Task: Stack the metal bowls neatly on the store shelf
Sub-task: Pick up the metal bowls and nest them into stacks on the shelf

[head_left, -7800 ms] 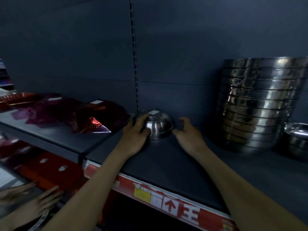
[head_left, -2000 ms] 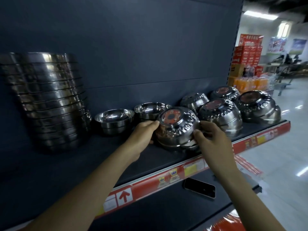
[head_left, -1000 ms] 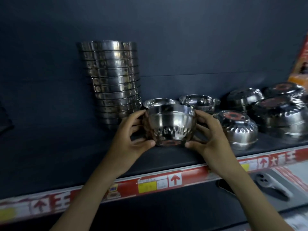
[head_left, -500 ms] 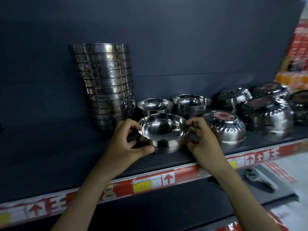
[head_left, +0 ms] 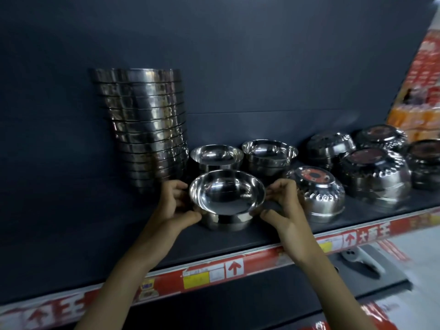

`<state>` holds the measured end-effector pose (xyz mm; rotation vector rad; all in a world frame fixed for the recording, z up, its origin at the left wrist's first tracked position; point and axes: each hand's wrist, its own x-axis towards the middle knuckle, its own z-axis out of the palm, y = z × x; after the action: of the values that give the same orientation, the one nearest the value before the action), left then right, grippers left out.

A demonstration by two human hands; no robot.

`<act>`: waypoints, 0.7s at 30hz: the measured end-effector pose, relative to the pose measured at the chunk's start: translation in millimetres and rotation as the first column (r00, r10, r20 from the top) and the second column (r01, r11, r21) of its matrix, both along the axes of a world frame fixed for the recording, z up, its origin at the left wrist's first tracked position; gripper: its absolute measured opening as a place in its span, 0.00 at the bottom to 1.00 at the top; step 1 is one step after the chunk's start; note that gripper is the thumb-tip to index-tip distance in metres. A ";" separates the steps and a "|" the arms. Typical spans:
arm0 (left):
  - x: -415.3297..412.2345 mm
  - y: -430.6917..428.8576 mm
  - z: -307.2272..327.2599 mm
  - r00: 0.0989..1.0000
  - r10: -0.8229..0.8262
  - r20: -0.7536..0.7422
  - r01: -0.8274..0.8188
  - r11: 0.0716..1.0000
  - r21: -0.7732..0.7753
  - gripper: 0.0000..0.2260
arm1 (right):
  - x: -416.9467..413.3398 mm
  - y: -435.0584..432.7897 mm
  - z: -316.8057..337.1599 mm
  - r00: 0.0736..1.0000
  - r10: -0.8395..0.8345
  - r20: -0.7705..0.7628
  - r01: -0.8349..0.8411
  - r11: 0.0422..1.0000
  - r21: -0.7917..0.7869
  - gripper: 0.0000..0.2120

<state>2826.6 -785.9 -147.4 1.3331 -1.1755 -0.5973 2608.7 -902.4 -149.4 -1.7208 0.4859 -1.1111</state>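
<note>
A shiny metal bowl (head_left: 226, 198) stands upright, mouth up, on the dark shelf (head_left: 95, 234). My left hand (head_left: 173, 206) grips its left side and my right hand (head_left: 283, 206) grips its right side, thumbs low against the base. Behind it are two small stacks of upright bowls (head_left: 216, 157) (head_left: 269, 156). A tall stack of large metal bowls (head_left: 145, 125) rises at the back left. To the right, several embossed bowls lie upside down, the nearest (head_left: 316, 191) just beside my right hand.
A red price strip (head_left: 214, 272) runs along the shelf's front edge. On the lower shelf lies a white handled tool (head_left: 362, 258). Red and orange boxes (head_left: 423, 91) stand beyond the shelf's right end. Bare shelf lies left of the held bowl.
I turned an embossed bowl from upside down to mouth up and lowered it onto the shelf in front of the small stacks. Both hands stay on it.
</note>
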 end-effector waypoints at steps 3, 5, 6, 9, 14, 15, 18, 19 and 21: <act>-0.7 2.8 -0.3 0.999 0.004 -0.047 -0.004 1.000 -0.006 0.20 | 0.9 0.0 0.8 0.999 0.012 -0.034 -0.012 1.000 0.007 0.16; -2.7 5.2 2.6 0.998 -0.012 -0.058 0.012 1.000 -0.007 0.19 | 2.4 1.4 0.7 0.999 -0.004 -0.046 0.004 1.000 0.003 0.16; -3.5 5.4 3.8 0.998 -0.015 -0.067 0.015 1.000 -0.014 0.19 | 2.8 2.6 1.2 0.999 -0.012 -0.052 0.011 1.000 -0.009 0.16; -6.4 5.5 6.5 0.997 0.001 -0.079 -0.005 0.999 -0.045 0.21 | 1.7 7.3 0.9 1.000 -0.010 -0.011 0.009 0.999 -0.038 0.15; -16.2 7.9 20.0 0.996 0.037 -0.081 -0.051 0.984 -0.170 0.23 | 12.4 15.2 0.3 0.978 -0.060 0.201 0.075 0.995 -0.066 0.13; -19.4 5.2 26.7 0.995 0.059 -0.077 -0.073 0.978 -0.197 0.23 | 17.1 13.2 4.9 0.966 -0.083 0.244 0.101 0.993 -0.064 0.13; -27.8 -11.8 45.8 0.982 0.183 -0.052 -0.190 0.939 -0.286 0.17 | 33.9 -2.3 25.6 0.945 -0.131 0.298 0.162 0.983 -0.081 0.17; -29.5 -19.5 50.3 0.973 0.230 -0.038 -0.230 0.920 -0.317 0.15 | 39.3 -9.6 32.1 0.942 -0.146 0.302 0.183 0.979 -0.095 0.18; -30.4 -36.1 52.5 0.951 0.309 -0.016 -0.294 0.886 -0.359 0.15 | 50.5 -22.7 41.7 0.937 -0.179 0.300 0.223 0.967 -0.122 0.20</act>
<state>2796.2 -822.0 -95.0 1.1831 -1.0230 -0.1185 2659.2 -925.1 -107.8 -1.6299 0.4079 -1.5563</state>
